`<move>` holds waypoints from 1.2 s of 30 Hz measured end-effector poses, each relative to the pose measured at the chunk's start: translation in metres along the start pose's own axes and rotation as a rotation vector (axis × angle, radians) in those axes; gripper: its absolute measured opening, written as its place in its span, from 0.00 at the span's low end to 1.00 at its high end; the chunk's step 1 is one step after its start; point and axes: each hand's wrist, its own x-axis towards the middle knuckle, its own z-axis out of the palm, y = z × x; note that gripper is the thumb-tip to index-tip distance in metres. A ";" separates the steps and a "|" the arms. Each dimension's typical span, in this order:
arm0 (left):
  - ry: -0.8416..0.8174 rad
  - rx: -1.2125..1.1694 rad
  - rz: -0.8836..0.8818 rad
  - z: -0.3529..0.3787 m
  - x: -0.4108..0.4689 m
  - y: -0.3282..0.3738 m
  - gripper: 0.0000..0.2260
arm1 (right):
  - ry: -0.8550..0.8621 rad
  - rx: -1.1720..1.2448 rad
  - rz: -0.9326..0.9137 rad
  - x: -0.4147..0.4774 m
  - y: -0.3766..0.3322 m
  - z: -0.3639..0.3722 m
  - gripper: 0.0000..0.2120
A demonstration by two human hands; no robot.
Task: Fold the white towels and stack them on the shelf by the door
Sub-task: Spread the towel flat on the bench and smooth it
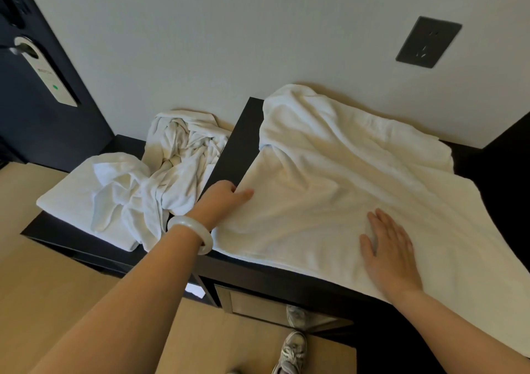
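Towel [329, 173] lies across counter [243, 144]; left grip [226, 198] pinches its left edge, right grip [387, 250] presses flat and spread near the front edge.

Dark door [43, 132] far left, white hanger tag [46, 72] on handle [13, 49], green dot on tag. Dark outlet plate [428, 42] upper right on pale wall [229, 29]. Tan floor [43, 273] below. Grey sneaker [291, 350] bottom centre, reflection in shiny panel [258, 307] just above.
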 end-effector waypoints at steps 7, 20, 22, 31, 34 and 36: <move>0.187 -0.058 0.125 -0.008 0.006 -0.019 0.14 | -0.038 0.011 -0.070 -0.001 -0.002 -0.002 0.27; 0.200 0.724 0.489 0.066 -0.013 -0.005 0.29 | -0.033 -0.017 -0.100 -0.002 -0.002 -0.002 0.27; 0.191 0.817 0.440 0.063 -0.010 -0.024 0.32 | -0.038 -0.010 -0.096 -0.001 -0.001 -0.001 0.26; 0.231 0.704 0.315 0.046 -0.041 -0.064 0.34 | -0.055 -0.076 -0.087 -0.014 -0.009 0.001 0.35; 0.290 0.755 0.318 0.048 -0.063 -0.079 0.35 | -0.038 -0.054 -0.111 -0.031 -0.014 0.001 0.36; 0.319 0.818 0.307 0.045 -0.073 -0.084 0.34 | -0.045 -0.048 -0.117 -0.046 -0.020 0.005 0.35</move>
